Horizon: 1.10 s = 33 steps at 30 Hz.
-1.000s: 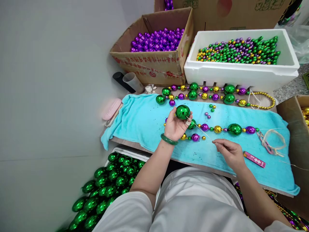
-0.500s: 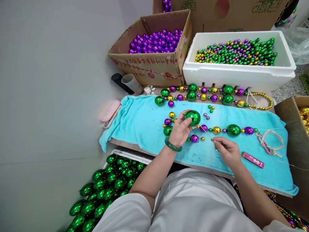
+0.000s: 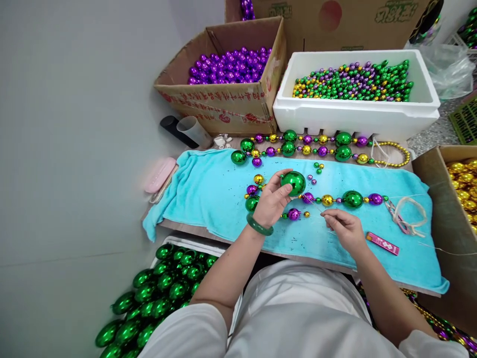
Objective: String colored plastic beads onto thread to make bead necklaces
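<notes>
My left hand [image 3: 275, 196], with a green bangle on its wrist, is closed around a large shiny green bead [image 3: 293, 184] above a turquoise towel [image 3: 223, 199]. To its right, my right hand [image 3: 343, 226] pinches a thin pale thread [image 3: 313, 204] that runs toward the green bead. Behind and between the hands lies a strand of purple, gold and green beads [image 3: 352, 199]. Part of this strand is hidden by my left hand. A purple bead [image 3: 294, 214] and a small gold bead [image 3: 306, 215] rest below the left hand's bead.
Small loose beads [image 3: 312, 179] and a pink box cutter blade case [image 3: 383, 243] lie on the towel, with scissors [image 3: 397, 219] by a cord loop. Behind stand a carton [image 3: 219, 102] of purple beads and a white foam box [image 3: 354, 117]. Green beads [image 3: 164, 283] fill a container below left.
The view has shifted slightly, so everything sits a little further left. The thread between the green bead and my right hand now shows as a longer straight line. Both hands keep their grips.
</notes>
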Each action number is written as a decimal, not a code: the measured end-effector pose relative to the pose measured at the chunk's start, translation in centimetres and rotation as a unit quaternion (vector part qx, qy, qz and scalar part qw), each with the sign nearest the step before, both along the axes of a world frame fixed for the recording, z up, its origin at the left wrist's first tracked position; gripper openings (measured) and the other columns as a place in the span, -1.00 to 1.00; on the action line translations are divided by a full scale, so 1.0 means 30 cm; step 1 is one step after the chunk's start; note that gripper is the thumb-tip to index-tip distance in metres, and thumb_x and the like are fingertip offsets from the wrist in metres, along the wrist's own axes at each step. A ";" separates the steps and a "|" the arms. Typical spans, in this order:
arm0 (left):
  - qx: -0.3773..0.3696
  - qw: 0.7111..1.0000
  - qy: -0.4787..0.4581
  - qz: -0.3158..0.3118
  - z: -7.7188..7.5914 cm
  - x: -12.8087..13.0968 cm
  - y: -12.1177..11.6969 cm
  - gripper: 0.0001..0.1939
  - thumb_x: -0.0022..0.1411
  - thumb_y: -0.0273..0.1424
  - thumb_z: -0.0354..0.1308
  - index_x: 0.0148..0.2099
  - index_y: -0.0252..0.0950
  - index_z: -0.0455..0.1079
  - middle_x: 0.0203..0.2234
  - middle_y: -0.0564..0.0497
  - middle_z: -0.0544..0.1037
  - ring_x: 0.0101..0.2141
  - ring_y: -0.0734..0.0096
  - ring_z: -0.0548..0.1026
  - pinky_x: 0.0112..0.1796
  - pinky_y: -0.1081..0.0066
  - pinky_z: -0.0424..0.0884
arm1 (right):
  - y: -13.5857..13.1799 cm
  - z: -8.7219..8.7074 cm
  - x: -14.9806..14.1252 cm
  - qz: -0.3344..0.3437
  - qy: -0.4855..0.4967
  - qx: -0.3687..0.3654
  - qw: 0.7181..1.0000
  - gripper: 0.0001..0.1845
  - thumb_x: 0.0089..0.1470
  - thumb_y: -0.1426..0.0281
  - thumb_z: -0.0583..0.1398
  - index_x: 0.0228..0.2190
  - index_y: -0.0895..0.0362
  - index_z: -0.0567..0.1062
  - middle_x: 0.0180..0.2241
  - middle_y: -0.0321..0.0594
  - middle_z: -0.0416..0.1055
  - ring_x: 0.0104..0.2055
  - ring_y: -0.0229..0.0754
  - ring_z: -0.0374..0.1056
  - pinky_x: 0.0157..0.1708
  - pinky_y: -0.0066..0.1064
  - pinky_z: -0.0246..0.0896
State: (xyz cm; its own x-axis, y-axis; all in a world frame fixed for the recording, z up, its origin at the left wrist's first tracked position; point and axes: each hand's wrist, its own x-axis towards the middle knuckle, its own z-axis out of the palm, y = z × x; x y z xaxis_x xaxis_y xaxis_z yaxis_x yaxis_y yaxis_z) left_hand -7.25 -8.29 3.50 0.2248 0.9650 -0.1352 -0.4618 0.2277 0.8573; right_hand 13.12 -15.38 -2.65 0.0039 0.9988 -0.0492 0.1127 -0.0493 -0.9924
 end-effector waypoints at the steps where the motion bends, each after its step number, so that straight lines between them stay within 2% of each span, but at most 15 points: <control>1: -0.004 1.000 -0.004 -0.004 0.002 0.002 0.001 -0.51 0.02 -0.27 0.31 0.00 -0.20 0.32 -0.12 -0.03 0.44 -0.20 0.33 0.48 -0.21 0.35 0.41 | 0.002 -0.002 0.000 0.001 0.009 -0.004 1.000 -0.83 0.03 0.30 0.21 -0.39 0.11 0.57 -0.54 -0.27 0.41 -0.52 -0.30 0.26 -0.53 -0.47 0.17; 8: 0.019 0.999 0.028 -0.005 0.003 0.012 0.008 -0.53 0.03 -0.32 0.31 0.01 -0.20 0.34 -0.20 -0.01 0.47 -0.22 0.38 0.47 -0.21 0.40 0.40 | 0.006 -0.009 0.021 -0.002 -0.003 0.003 1.000 -0.83 0.04 0.30 0.21 -0.40 0.11 0.57 -0.58 -0.29 0.37 -0.54 -0.31 0.23 -0.54 -0.47 0.13; 14: 0.007 0.999 0.024 -0.020 0.000 0.016 0.012 -0.48 -0.01 -0.29 0.34 0.01 -0.21 0.33 -0.17 -0.04 0.46 -0.21 0.35 0.47 -0.21 0.38 0.41 | 0.012 -0.015 0.044 0.010 -0.009 0.002 1.000 -0.84 0.04 0.30 0.22 -0.40 0.11 0.57 -0.55 -0.28 0.39 -0.53 -0.31 0.23 -0.52 -0.45 0.14; 19: 0.016 0.999 0.039 -0.034 -0.012 0.036 0.002 -0.46 -0.04 -0.29 0.36 0.01 -0.22 0.35 -0.09 -0.05 0.44 -0.17 0.33 0.45 -0.18 0.39 0.37 | 0.013 -0.025 0.033 0.007 0.032 -0.012 0.999 -0.83 0.04 0.28 0.22 -0.39 0.11 0.56 -0.59 -0.32 0.33 -0.54 -0.32 0.21 -0.54 -0.47 0.14; 21: 0.031 0.996 0.064 -0.052 -0.021 0.052 -0.008 -0.47 -0.04 -0.31 0.36 0.01 -0.22 0.35 -0.08 -0.06 0.44 -0.13 0.31 0.44 -0.16 0.39 0.36 | 0.012 -0.027 0.021 0.007 0.048 -0.022 0.999 -0.82 0.04 0.27 0.22 -0.39 0.12 0.54 -0.59 -0.32 0.32 -0.54 -0.32 0.21 -0.54 -0.47 0.14; 23: 0.046 0.988 0.100 -0.106 -0.030 0.066 -0.015 -0.44 -0.03 -0.33 0.36 0.05 -0.23 0.33 -0.07 -0.08 0.44 -0.10 0.27 0.43 -0.15 0.37 0.36 | 0.013 -0.025 0.010 0.006 0.062 -0.031 0.998 -0.81 0.04 0.26 0.22 -0.40 0.13 0.52 -0.59 -0.32 0.32 -0.54 -0.32 0.21 -0.54 -0.47 0.15; 25: 0.070 0.965 0.160 -0.194 -0.034 0.070 -0.012 -0.34 -0.05 -0.32 0.36 0.12 -0.22 0.29 -0.04 -0.12 0.43 -0.09 0.22 0.42 -0.17 0.35 0.38 | 0.016 -0.018 0.005 -0.001 0.075 -0.040 0.996 -0.81 0.04 0.25 0.21 -0.44 0.14 0.48 -0.60 -0.32 0.33 -0.55 -0.32 0.21 -0.55 -0.48 0.16; 27: 0.118 0.919 0.260 -0.271 -0.029 0.059 0.007 -0.24 -0.10 -0.30 0.39 0.18 -0.18 0.25 0.03 -0.14 0.39 -0.10 0.19 0.42 -0.20 0.31 0.39 | 0.021 -0.010 0.012 -0.016 0.083 -0.040 0.996 -0.80 0.02 0.26 0.22 -0.48 0.14 0.45 -0.61 -0.32 0.33 -0.57 -0.33 0.21 -0.57 -0.48 0.16; 28: 0.150 0.889 0.321 -0.289 -0.022 0.049 0.023 -0.23 -0.11 -0.30 0.39 0.18 -0.16 0.26 0.04 -0.14 0.37 -0.10 0.17 0.42 -0.18 0.29 0.39 | 0.023 -0.006 0.021 -0.028 0.083 -0.036 0.996 -0.80 0.02 0.26 0.22 -0.49 0.14 0.44 -0.61 -0.32 0.33 -0.58 -0.34 0.20 -0.58 -0.49 0.15; 31: 0.232 0.795 0.495 -0.263 0.006 0.022 0.091 -0.43 -0.03 -0.35 0.31 0.09 -0.17 0.36 -0.02 -0.12 0.40 -0.07 0.12 0.39 -0.05 0.19 0.32 | 0.024 -0.002 0.062 -0.065 0.076 -0.018 0.995 -0.81 0.01 0.27 0.23 -0.50 0.14 0.43 -0.62 -0.33 0.32 -0.59 -0.34 0.19 -0.61 -0.49 0.13; 33: 0.255 0.746 0.572 -0.225 0.018 0.016 0.137 -0.62 0.06 -0.43 0.22 -0.02 -0.23 0.43 -0.11 -0.12 0.44 -0.05 0.09 0.38 0.02 0.14 0.24 | 0.019 -0.006 0.097 -0.089 0.075 -0.013 0.993 -0.82 0.00 0.27 0.24 -0.48 0.14 0.44 -0.62 -0.33 0.32 -0.60 -0.34 0.19 -0.62 -0.49 0.11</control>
